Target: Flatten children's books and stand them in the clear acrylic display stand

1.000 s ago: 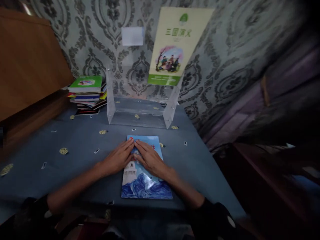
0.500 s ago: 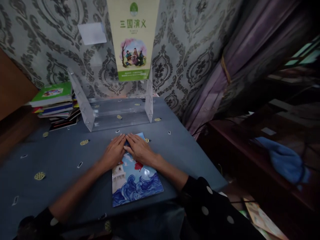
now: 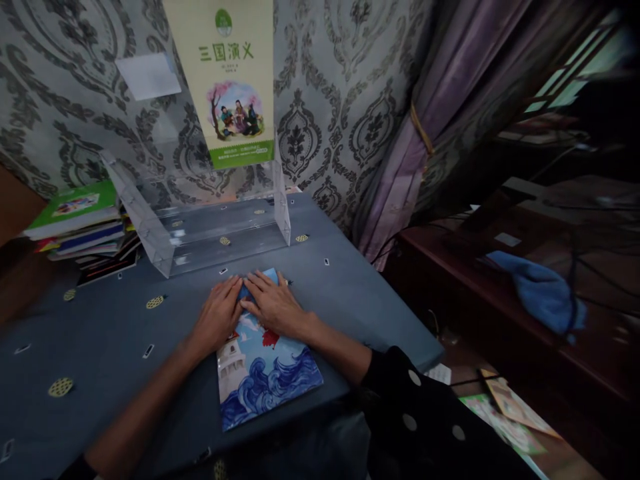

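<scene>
A thin book point(image 3: 273, 380) with blue waves, a white building and a red shape on its cover lies closed near the table's front edge. My left hand point(image 3: 219, 312) rests flat over the book's upper left edge, fingers stretched forward. On the upper part of the cover lies my right hand point(image 3: 275, 303), its fingers also extended and its thumb pointing toward the left hand. The fingertips of both hands come close together and hide the top of the cover. Beyond them stands a clear acrylic stand point(image 3: 225, 250), with a cream and green book point(image 3: 240, 150) upright at its back.
A stack of books point(image 3: 90, 223) sits at the back left of the blue-grey tablecloth point(image 3: 350, 307). A white card point(image 3: 150, 75) shows near the patterned wall. To the right are a purple curtain point(image 3: 395, 193), a blue cloth point(image 3: 535, 290) and books on the floor point(image 3: 505, 413).
The view has swung to the right, so the stand, book stack and table appear farther left. Both hands stay in about the same place on the book.
</scene>
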A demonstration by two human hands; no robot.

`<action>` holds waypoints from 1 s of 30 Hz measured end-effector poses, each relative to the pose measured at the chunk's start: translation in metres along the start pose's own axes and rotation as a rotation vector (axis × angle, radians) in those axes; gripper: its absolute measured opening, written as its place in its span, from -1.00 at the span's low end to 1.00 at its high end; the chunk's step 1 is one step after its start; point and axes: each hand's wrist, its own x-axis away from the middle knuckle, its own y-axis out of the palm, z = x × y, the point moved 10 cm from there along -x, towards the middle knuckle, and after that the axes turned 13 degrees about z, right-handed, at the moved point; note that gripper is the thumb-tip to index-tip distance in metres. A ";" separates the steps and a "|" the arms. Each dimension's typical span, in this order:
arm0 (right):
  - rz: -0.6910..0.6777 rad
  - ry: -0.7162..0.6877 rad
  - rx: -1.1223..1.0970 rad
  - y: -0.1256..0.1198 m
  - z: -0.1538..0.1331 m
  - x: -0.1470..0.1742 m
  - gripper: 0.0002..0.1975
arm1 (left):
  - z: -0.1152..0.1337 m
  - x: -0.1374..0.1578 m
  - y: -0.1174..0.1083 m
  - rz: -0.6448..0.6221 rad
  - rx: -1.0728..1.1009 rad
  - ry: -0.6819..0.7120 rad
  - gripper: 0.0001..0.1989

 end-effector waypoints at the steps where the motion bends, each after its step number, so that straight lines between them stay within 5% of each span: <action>1: -0.009 -0.002 -0.007 0.001 0.000 0.000 -0.48 | 0.000 0.000 -0.001 -0.003 -0.018 -0.005 -0.52; 11: -0.105 -0.264 -0.119 0.023 -0.023 -0.027 -0.50 | -0.014 0.019 -0.023 0.022 -0.247 -0.144 -0.54; 18: 0.009 -0.179 -0.010 0.016 -0.012 -0.022 -0.51 | -0.014 0.011 -0.009 0.040 -0.116 -0.037 -0.53; 30: 0.096 -0.108 0.005 0.010 -0.002 -0.024 -0.53 | -0.016 -0.004 -0.002 -0.055 -0.004 -0.063 -0.52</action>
